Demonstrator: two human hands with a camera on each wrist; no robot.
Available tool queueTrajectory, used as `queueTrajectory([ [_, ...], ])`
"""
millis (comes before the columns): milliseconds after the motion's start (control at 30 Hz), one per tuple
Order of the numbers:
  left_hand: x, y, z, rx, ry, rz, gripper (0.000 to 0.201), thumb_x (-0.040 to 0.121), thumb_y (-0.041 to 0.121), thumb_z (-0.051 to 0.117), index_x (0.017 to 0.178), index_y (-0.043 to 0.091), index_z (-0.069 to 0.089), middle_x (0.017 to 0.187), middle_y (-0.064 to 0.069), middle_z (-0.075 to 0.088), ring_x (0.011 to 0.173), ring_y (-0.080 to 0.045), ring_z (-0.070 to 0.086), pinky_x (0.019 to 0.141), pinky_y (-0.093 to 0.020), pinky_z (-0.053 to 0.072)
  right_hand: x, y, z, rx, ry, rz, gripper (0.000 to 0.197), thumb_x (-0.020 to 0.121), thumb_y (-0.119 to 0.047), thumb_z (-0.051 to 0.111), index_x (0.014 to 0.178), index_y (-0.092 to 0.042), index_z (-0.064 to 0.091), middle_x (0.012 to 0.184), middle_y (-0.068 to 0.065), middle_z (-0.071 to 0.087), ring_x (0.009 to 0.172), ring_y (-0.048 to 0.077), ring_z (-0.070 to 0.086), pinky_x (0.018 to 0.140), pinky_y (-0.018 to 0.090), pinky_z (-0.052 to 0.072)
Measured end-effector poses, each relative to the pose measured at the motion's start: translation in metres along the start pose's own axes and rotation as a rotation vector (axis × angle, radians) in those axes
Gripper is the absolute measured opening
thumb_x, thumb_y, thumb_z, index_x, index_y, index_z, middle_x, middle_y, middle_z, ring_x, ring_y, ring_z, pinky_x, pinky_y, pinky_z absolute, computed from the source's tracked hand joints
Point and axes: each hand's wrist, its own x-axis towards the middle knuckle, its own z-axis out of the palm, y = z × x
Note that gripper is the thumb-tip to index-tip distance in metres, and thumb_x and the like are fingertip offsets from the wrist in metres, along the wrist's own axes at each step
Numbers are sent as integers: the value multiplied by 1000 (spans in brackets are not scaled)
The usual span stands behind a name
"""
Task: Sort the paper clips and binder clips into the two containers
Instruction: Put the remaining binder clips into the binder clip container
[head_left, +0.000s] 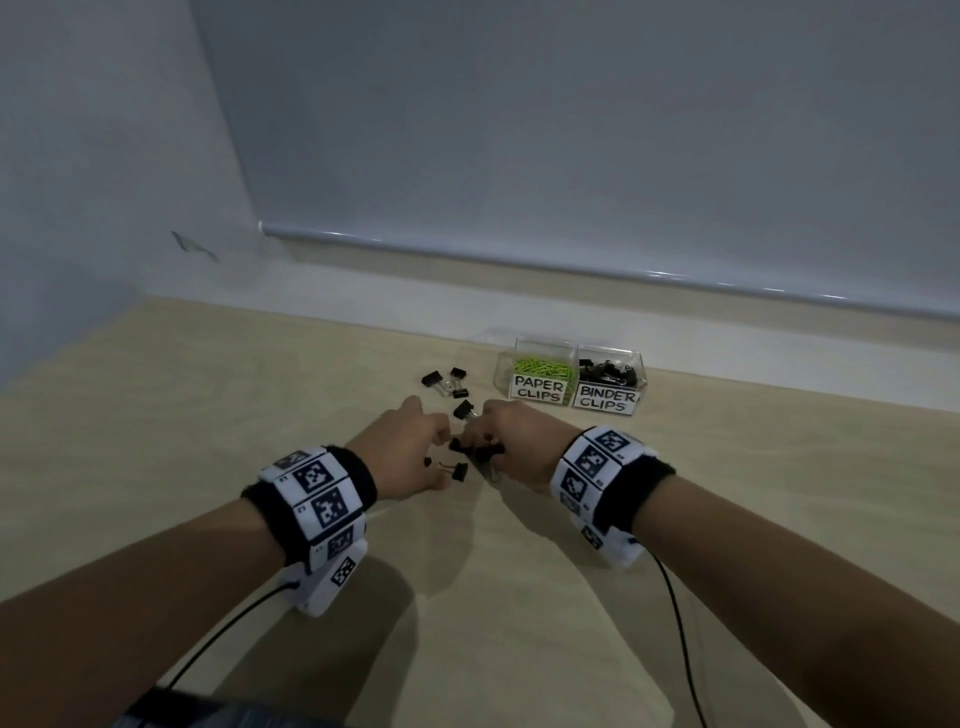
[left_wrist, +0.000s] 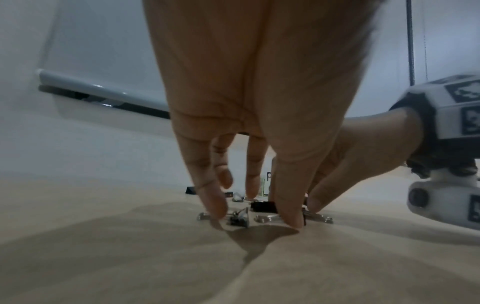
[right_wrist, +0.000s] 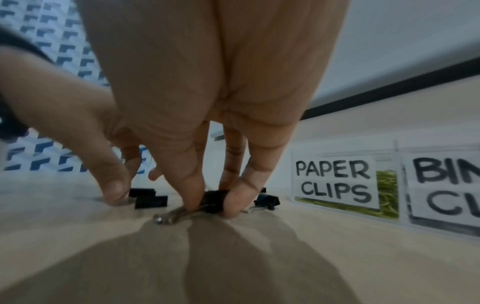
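Observation:
My right hand (right_wrist: 213, 208) pinches a black binder clip (right_wrist: 213, 199) that lies on the wooden table, thumb and finger on either side of it. My left hand (left_wrist: 253, 217) stands fingertips-down on the table astride a small binder clip (left_wrist: 237, 219), its fingers fairly straight and no firm hold showing. In the head view both hands (head_left: 441, 457) (head_left: 483, 451) meet over the same small cluster. Several more binder clips (head_left: 457, 382) lie loose just beyond. The clear box labelled PAPER CLIPS (head_left: 540, 388) holds green clips. The BINDER CLIPS box (head_left: 607, 397) holds black ones.
The two boxes stand side by side at the back right of the table (head_left: 208, 395), close to the wall ledge (head_left: 727, 358). Cables run from both wristbands toward the table's front edge.

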Motion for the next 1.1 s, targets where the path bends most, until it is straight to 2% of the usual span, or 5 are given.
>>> queueTrajectory([
  [367, 4, 5, -10, -280, 107, -37, 4, 76, 10, 66, 75, 14, 65, 78, 2, 64, 73, -15, 61, 64, -23, 50, -11, 15, 3, -18, 44, 77, 6, 85, -9, 56, 90, -12, 59, 91, 6, 60, 80, 23, 54, 65, 30, 42],
  [500, -2, 20, -1, -239, 116, 91, 11, 83, 9, 62, 90, 14, 69, 77, 7, 57, 64, -4, 51, 59, -12, 36, -21, 24, 6, -27, 77, 131, 7, 86, -13, 52, 86, -8, 57, 96, 12, 59, 85, 28, 56, 70, 35, 45],
  [667, -1, 27, 10, -58, 46, 123, 24, 86, 18, 65, 108, 10, 67, 104, -5, 61, 93, -23, 59, 79, -32, 48, -34, 33, 10, 6, 84, 87, 18, 86, -18, 62, 102, -11, 65, 109, 6, 57, 98, 24, 57, 83, 34, 49],
  [967, 6, 27, 7, -18, -14, 162, 10, 81, 10, 57, 79, 19, 59, 80, 5, 54, 75, -18, 56, 62, -23, 39, -45, 37, 5, 17, 42, 75, 17, 76, -12, 73, 91, -13, 65, 99, 4, 64, 88, 21, 58, 76, 34, 52],
  [1100, 11, 30, 0, -32, -93, 165, 11, 80, 9, 58, 84, 13, 68, 85, 3, 62, 76, -14, 58, 65, -21, 45, -49, 47, 3, 64, 20, 125, 19, 75, -7, 72, 93, -12, 66, 90, 0, 60, 82, 15, 53, 71, 28, 47],
])
